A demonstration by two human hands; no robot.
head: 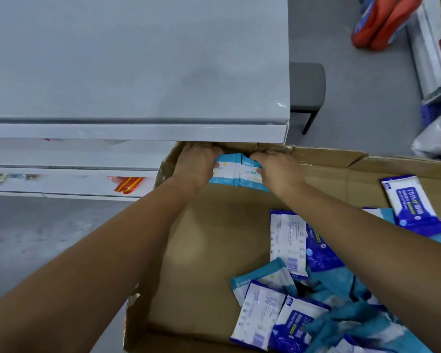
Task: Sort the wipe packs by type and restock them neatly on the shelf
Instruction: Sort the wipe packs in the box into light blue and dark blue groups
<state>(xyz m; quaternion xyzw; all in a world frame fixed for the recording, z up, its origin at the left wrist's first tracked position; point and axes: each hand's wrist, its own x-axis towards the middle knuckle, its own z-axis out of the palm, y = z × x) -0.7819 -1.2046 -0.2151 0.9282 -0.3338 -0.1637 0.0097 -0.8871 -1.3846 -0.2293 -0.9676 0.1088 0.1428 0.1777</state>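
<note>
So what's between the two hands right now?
Just the teal packs, gripped at either end by the left hand and right hand; the head view shows it.

The white shelf [138, 59] fills the upper left of the frame. Its front edge overhangs the far corner of the cardboard box [329, 159], leaving a tight gap where the left hand [196, 164] and right hand [275, 171] grip the light-blue packs [236, 171]. Mid-frame, the box's bottom lies open. A heap of wipe packs [303, 289] crowds the lower right. The grey floor [36, 238] at lower left is open.
</note>
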